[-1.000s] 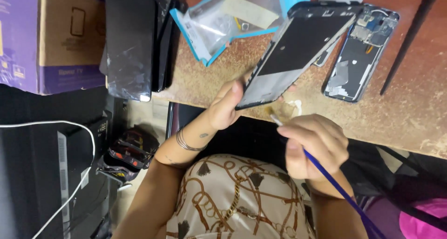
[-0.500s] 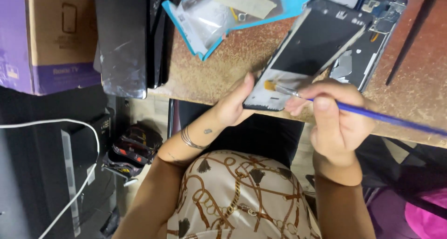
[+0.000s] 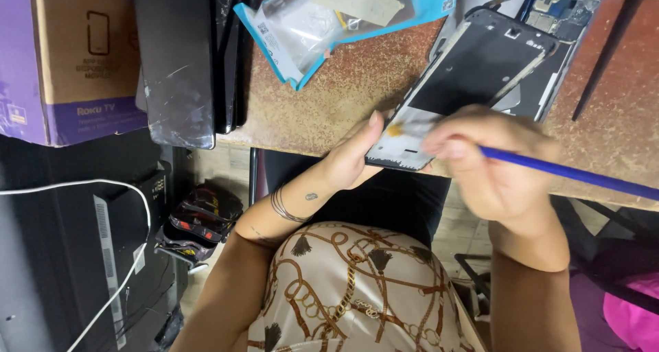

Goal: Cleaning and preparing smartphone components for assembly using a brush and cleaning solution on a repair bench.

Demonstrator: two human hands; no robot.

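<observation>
Our left hand [image 3: 350, 161] grips the flat black phone frame [image 3: 467, 84] at its lower edge, over the speckled brown tabletop [image 3: 329, 98]. Our right hand [image 3: 491, 163] — blurred — is closed on a thin blue brush handle [image 3: 570, 175], which runs out of view at the right; the bristles are hard to make out.

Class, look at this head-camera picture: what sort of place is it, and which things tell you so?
Probably a phone repair bench: a black phone frame held by the left hand, an opened phone with bare circuitry, and a stack of dark phone screens.
</observation>
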